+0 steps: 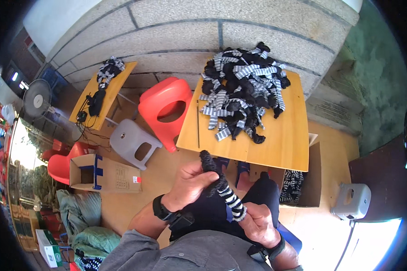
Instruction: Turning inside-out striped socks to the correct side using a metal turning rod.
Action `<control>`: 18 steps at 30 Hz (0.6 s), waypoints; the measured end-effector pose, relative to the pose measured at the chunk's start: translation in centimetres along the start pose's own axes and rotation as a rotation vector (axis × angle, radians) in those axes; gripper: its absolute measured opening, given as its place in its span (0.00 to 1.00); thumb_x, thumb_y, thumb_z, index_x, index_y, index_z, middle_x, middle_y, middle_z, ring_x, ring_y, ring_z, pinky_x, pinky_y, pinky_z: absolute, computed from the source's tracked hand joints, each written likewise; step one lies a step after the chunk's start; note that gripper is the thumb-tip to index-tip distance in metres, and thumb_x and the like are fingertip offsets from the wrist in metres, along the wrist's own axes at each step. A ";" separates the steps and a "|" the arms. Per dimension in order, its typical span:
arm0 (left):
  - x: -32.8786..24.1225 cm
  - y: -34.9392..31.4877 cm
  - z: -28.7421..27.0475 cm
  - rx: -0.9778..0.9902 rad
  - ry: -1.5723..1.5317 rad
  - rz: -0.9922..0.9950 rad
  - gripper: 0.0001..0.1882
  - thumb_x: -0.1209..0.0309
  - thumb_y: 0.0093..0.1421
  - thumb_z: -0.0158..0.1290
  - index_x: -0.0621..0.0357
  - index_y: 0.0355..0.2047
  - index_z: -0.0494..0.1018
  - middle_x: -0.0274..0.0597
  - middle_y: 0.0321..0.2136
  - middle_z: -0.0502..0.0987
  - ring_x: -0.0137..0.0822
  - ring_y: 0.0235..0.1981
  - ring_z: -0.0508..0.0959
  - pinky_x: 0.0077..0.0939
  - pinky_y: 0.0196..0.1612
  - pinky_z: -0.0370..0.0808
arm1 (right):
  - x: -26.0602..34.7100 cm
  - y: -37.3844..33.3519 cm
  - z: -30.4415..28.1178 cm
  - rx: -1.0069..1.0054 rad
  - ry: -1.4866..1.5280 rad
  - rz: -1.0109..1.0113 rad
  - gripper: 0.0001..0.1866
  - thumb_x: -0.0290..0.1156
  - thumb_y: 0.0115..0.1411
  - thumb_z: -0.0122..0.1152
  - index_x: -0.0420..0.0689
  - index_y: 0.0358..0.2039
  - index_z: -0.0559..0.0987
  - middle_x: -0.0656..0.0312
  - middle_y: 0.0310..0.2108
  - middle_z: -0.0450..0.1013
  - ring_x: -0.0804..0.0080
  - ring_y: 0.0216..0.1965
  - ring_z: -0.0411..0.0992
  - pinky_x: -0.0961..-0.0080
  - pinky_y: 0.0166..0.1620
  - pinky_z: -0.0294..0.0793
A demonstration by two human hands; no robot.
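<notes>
A fuzzy knitted tube (231, 201), black at one end and black-and-white striped at the other, stretches between my two hands above my lap. My left hand (188, 183) is closed round its black part, thumb on top. At the lower striped end, the fingers of my right hand (259, 223) pinch the edge. Whether anything is inside the tube cannot be seen. Just beyond stands a yellow wooden table (276, 151) with a heap of black and grey-white striped fabric pieces (246, 90). A thin dark rod (198, 124) lies along the table's left side.
Red stool (151, 101) and grey stool (129, 142) are left of the table. Open cardboard boxes stand on the left (117, 175) and beneath the table's right side (313, 180), the latter holding striped pieces. A smaller table (87, 105) and a fan (37, 100) are farther left.
</notes>
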State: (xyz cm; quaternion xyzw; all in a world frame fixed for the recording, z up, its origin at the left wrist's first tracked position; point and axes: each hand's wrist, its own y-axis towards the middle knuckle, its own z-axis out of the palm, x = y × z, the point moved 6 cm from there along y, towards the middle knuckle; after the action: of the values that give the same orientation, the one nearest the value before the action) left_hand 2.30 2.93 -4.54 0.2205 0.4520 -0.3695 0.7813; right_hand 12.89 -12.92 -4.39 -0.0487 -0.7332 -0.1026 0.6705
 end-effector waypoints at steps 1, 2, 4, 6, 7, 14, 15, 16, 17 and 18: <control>-0.1 0.1 -0.2 0.009 -0.005 -0.004 0.08 0.77 0.62 0.54 0.67 0.40 0.76 0.37 0.30 0.79 0.25 0.30 0.77 0.19 0.35 0.74 | 0.4 0.3 -0.2 -0.010 -0.005 0.003 0.07 0.19 0.62 0.50 0.35 0.36 0.77 0.62 0.19 0.69 0.83 0.22 0.63 0.79 0.25 0.67; 0.0 0.1 -0.5 0.036 0.016 -0.048 0.07 0.77 0.62 0.54 0.67 0.39 0.76 0.37 0.30 0.79 0.24 0.30 0.77 0.18 0.34 0.73 | 0.8 0.6 -0.2 -0.024 -0.017 0.006 0.06 0.21 0.63 0.51 0.36 0.31 0.76 0.62 0.17 0.68 0.82 0.20 0.63 0.78 0.24 0.64; -0.4 0.2 -0.5 0.096 0.036 -0.133 0.06 0.75 0.63 0.53 0.65 0.36 0.77 0.35 0.28 0.78 0.22 0.27 0.75 0.16 0.29 0.71 | 0.6 0.6 -0.2 -0.012 -0.081 0.018 0.07 0.22 0.63 0.51 0.37 0.28 0.75 0.61 0.16 0.66 0.78 0.19 0.64 0.77 0.23 0.63; -0.5 0.3 -0.1 0.089 0.077 -0.177 0.06 0.74 0.63 0.53 0.65 0.35 0.77 0.34 0.28 0.78 0.22 0.27 0.75 0.15 0.29 0.70 | 0.0 0.2 -0.4 0.027 -0.131 0.020 0.05 0.20 0.62 0.51 0.37 0.36 0.76 0.56 0.19 0.69 0.70 0.20 0.68 0.75 0.25 0.67; -0.3 0.2 -0.1 0.078 0.119 -0.221 0.06 0.73 0.63 0.54 0.65 0.34 0.77 0.34 0.27 0.78 0.22 0.26 0.75 0.15 0.28 0.69 | -0.2 0.0 -0.4 0.070 -0.179 0.025 0.11 0.19 0.60 0.51 0.37 0.43 0.76 0.51 0.21 0.71 0.62 0.20 0.73 0.73 0.27 0.71; -0.2 -0.3 0.9 -0.020 0.222 -0.026 0.06 0.73 0.64 0.54 0.64 0.33 0.77 0.33 0.26 0.77 0.21 0.24 0.74 0.16 0.27 0.71 | 0.5 -2.0 -2.6 0.105 -0.306 0.053 0.12 0.17 0.56 0.52 0.39 0.41 0.75 0.49 0.20 0.70 0.50 0.23 0.74 0.67 0.28 0.71; 0.0 0.0 1.1 -0.022 0.219 -0.035 0.06 0.73 0.64 0.54 0.64 0.33 0.77 0.33 0.26 0.77 0.21 0.24 0.74 0.16 0.27 0.71 | 0.4 -1.7 -2.6 0.087 -0.319 0.029 0.13 0.17 0.56 0.52 0.38 0.42 0.75 0.49 0.20 0.70 0.50 0.24 0.74 0.68 0.27 0.72; 0.2 0.3 1.4 -0.012 0.153 -0.064 0.07 0.73 0.64 0.54 0.65 0.33 0.77 0.34 0.25 0.77 0.21 0.23 0.73 0.16 0.25 0.71 | 0.4 -1.8 -2.5 0.065 -0.310 0.029 0.13 0.17 0.56 0.52 0.38 0.42 0.75 0.49 0.20 0.71 0.50 0.24 0.75 0.68 0.27 0.72; 0.5 0.3 1.6 -0.003 0.089 -0.092 0.07 0.73 0.64 0.54 0.65 0.32 0.77 0.35 0.25 0.77 0.22 0.21 0.73 0.16 0.23 0.70 | 0.5 -1.7 -2.2 0.043 -0.301 0.029 0.13 0.17 0.56 0.52 0.38 0.43 0.75 0.49 0.20 0.71 0.51 0.24 0.75 0.68 0.27 0.72; 1.1 0.5 1.5 0.016 0.106 -0.126 0.08 0.71 0.64 0.53 0.64 0.32 0.76 0.37 0.24 0.76 0.22 0.19 0.72 0.16 0.20 0.69 | 0.5 -1.4 -1.9 0.043 -0.298 0.029 0.13 0.17 0.56 0.52 0.38 0.43 0.75 0.49 0.20 0.71 0.51 0.24 0.75 0.68 0.27 0.72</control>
State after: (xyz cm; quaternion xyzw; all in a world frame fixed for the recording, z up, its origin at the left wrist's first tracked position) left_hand 3.87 1.80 -4.75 0.2173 0.5029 -0.4094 0.7296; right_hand 14.44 -14.77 -3.85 -0.0599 -0.8258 -0.0688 0.5565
